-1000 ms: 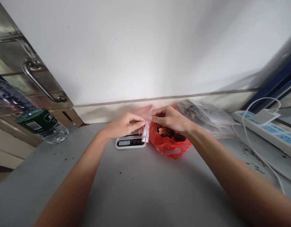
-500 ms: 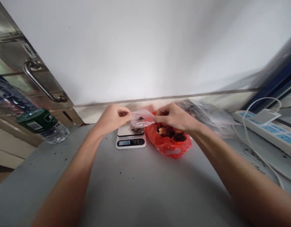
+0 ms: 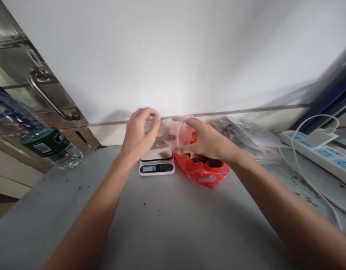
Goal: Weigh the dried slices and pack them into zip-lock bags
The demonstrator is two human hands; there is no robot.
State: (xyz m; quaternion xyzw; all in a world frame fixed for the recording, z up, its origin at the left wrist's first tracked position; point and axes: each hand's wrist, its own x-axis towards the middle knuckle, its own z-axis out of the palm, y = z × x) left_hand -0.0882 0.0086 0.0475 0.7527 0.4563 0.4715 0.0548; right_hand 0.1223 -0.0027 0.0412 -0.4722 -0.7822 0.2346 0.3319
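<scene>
A small clear plastic bag [image 3: 170, 131] is held up over the digital kitchen scale [image 3: 157, 168], with a few dark bits inside it. My left hand [image 3: 142, 131] pinches the bag's left side between thumb and fingers. At its right end my right hand [image 3: 205, 139] curves around the mouth, thumb and fingers apart with the film between them. Below my right hand lies an open red plastic bag [image 3: 208, 176] holding dark brown dried pieces [image 3: 214, 162]. The scale's display is lit, its platform partly hidden by my left hand.
Behind the red bag lie several clear zip bags [image 3: 248, 138] with dark contents. A power strip [image 3: 325, 153] with a white cable [image 3: 299, 168] runs along the right. A large water bottle [image 3: 46, 142] is at the left. Dark crumbs dot the grey table [image 3: 167, 232]; a white wall [image 3: 173, 56] rises behind.
The clear bag has risen slightly and its right end has spread open. My left hand has moved up; my right thumb and fingers have gone from a pinch to wide apart.
</scene>
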